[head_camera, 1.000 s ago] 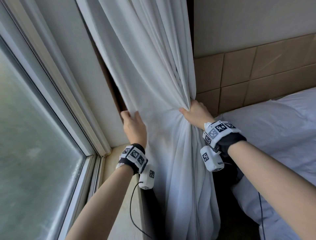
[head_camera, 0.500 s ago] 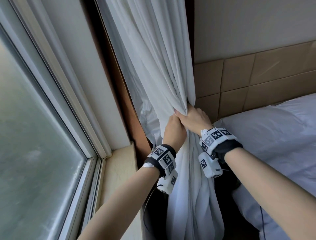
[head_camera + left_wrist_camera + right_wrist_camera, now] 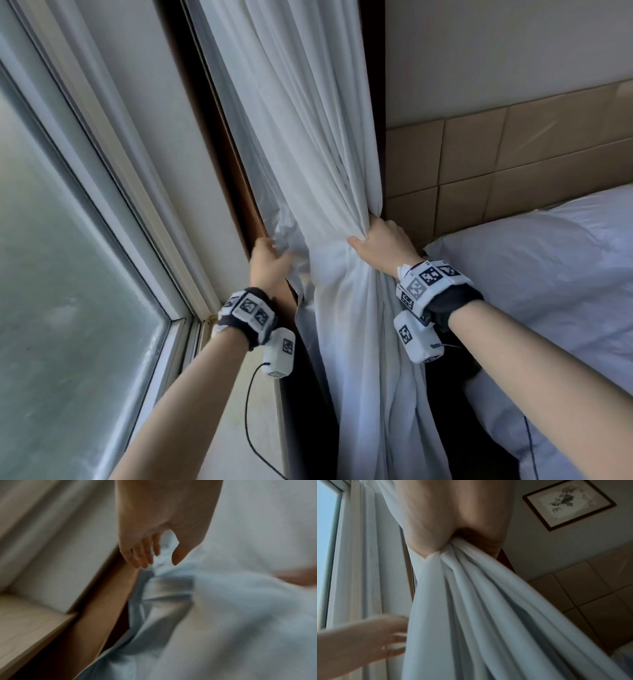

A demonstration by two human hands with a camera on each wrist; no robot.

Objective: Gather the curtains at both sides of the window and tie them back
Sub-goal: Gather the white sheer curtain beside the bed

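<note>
The white curtain [image 3: 308, 137] hangs at the window's right side, drawn into a bunch. My right hand [image 3: 380, 240] grips that bunch at mid height, fingers wrapped round the folds; the right wrist view shows the cloth [image 3: 488, 601] spilling down from the right hand [image 3: 450, 534]. My left hand [image 3: 270, 257] is to the left of the bunch, by the brown frame. Its fairly straight fingers [image 3: 140, 557] and thumb reach into a loose crumpled fold [image 3: 287, 229] that lies outside the bunch. No tie-back is visible.
Window glass [image 3: 68, 274] and its white frame fill the left. A wooden sill [image 3: 25, 622] and brown side frame [image 3: 239, 178] lie beside the curtain. A white-covered bed [image 3: 531, 274] and tan panelled headboard [image 3: 513, 154] are on the right. A framed picture [image 3: 568, 503] hangs above.
My left hand left the bunch beside the right hand and moved left to the loose fold at the frame. The right hand kept its grip in place.
</note>
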